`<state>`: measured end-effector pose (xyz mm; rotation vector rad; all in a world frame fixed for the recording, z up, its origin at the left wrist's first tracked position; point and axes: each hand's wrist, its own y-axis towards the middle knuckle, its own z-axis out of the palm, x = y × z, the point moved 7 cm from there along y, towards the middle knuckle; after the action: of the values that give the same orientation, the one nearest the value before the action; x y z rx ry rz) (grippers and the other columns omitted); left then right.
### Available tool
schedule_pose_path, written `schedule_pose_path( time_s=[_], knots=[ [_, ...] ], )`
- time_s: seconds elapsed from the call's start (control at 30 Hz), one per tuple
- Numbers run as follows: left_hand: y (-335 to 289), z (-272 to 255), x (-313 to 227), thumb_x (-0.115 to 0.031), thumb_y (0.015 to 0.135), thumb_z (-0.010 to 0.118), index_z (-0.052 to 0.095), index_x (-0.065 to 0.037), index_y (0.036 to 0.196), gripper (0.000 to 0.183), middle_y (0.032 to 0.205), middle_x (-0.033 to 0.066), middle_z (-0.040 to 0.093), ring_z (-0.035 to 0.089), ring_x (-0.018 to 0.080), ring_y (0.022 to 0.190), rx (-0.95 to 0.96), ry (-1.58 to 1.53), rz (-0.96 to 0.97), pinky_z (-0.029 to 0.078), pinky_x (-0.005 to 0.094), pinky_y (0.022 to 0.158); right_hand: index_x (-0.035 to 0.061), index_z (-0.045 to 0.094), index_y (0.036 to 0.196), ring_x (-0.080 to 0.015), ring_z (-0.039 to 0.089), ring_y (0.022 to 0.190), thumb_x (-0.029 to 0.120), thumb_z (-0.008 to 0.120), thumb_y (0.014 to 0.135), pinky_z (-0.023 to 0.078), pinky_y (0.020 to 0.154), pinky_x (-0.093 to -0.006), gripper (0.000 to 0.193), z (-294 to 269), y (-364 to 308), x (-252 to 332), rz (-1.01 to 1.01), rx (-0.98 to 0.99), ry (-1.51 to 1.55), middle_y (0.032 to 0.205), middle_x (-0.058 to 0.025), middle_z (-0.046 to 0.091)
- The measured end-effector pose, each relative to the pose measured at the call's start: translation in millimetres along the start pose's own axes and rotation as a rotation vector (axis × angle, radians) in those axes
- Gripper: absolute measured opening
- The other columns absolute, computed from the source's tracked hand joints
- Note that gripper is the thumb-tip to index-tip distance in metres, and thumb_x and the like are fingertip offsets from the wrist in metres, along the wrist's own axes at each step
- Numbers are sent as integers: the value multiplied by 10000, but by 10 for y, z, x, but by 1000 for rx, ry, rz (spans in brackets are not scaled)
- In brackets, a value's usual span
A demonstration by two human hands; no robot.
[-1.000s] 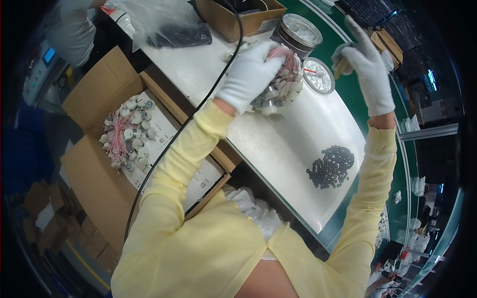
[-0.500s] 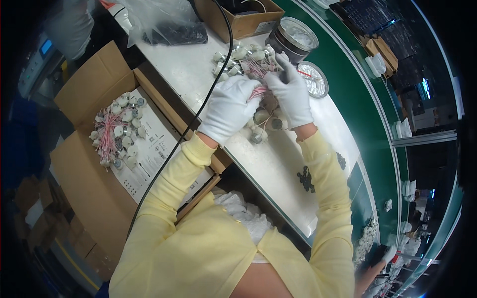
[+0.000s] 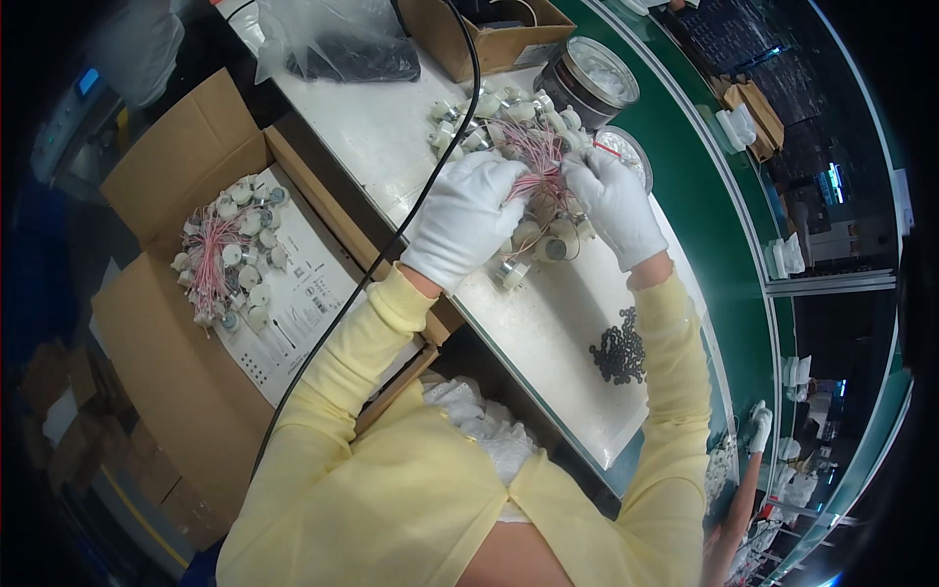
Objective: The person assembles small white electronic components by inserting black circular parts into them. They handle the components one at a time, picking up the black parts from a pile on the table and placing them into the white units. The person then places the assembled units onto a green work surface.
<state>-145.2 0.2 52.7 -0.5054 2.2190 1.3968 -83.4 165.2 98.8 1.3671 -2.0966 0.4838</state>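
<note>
While both gloved hands work at it, the bundle of pink wires [image 3: 534, 147] sits on the white table [image 3: 538, 323], just upper right of view centre. Round white-and-metal parts [image 3: 558, 245] cluster around it, most at 10 to 1 o'clock, a few at 6.

Clock positions below are from the bundle.

Left hand [image 3: 468, 217] at 8: thumb and fingers pinching a bunch of the wires. Right hand [image 3: 616, 205] at 4: fingertips drawn in close together at the wires; can't tell whether anything is between them. Both wear white gloves, yellow sleeves behind.

Black cable [image 3: 396, 235] runs from 11 down to 7, crossing in front of the leftmost parts and just beside the left wrist.

Metal can [image 3: 577, 83] at 1, close to the parts. Round silvery disc [image 3: 636, 155] with a red strip at 3, partly behind the right hand. Pile of small dark rings [image 3: 616, 352] at 5, beside the right forearm.

Further out: small cardboard box [image 3: 489, 59] at 11, clear plastic bag [image 3: 333, 34] with something dark at 10. Big open carton [image 3: 161, 372] at 8, holding a printed sheet [image 3: 279, 328] and a second wired bunch [image 3: 210, 259] on it. Green surface [image 3: 699, 186] at 3. Another person's gloved hand [image 3: 761, 428] between 4 and 5, well apart.
</note>
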Motion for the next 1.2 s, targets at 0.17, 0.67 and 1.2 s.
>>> schedule_pose_path(
  time_s=[0.17, 0.67, 1.2],
  knots=[
    [5, -15, -20, -137, 856, 754, 700, -66, 1061, 223, 973, 120, 720, 688, 320, 903, -12, 2, 13, 537, 424, 806, -31, 701, 1071, -110, 588, 745, 321, 632, 1019, 497, 709, -296, 362, 77, -54, -84, 58, 43, 114, 815, -69, 675],
    [3, 9, -33, -132, 856, 753, 694, -73, 1065, 225, 988, 102, 718, 680, 308, 946, 35, 11, 31, 531, 417, 839, 95, 674, 832, -34, 352, 470, 327, 657, 1036, 251, 441, -231, 310, 280, -19, -298, 334, 293, 563, 625, 60, 506],
    [44, 200, -62, -142, 723, 772, 694, -116, 959, 250, 818, 35, 649, 631, 253, 866, 161, 255, 57, 498, 422, 763, 123, 543, 736, -74, 265, 408, 322, 513, 1100, 194, 413, -266, 416, 515, -157, -233, 394, 618, 1164, 505, 53, 347]
  ],
)
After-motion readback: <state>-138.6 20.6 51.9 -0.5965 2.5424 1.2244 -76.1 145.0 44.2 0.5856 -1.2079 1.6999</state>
